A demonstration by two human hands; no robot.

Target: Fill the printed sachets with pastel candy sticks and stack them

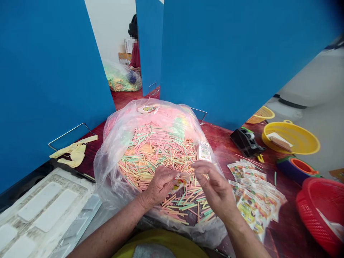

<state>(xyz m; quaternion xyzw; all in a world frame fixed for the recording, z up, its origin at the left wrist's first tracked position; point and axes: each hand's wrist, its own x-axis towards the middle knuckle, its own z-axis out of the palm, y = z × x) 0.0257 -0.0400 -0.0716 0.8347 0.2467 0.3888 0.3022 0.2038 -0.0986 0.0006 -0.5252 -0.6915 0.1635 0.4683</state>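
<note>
A big clear plastic bag [113,157] lies open on the red-brown table, full of thin pastel sticks [158,147] in pink, green, yellow and orange. Over the sticks my left hand [158,186] is closed on a small printed packet [179,183]. My right hand [215,188] pinches the packet's other end, with a few sticks at its fingertips. Another small printed packet [204,151] lies on the sticks just beyond my right hand.
Printed packets [255,193] lie spread at right. Beyond them are a black tape dispenser [245,142], yellow baskets [291,138], tape rolls [297,168] and a red basket [319,211]. A white moulded tray [43,211] and yellow cloth [73,152] lie left. Blue partitions stand behind; another person sits beyond.
</note>
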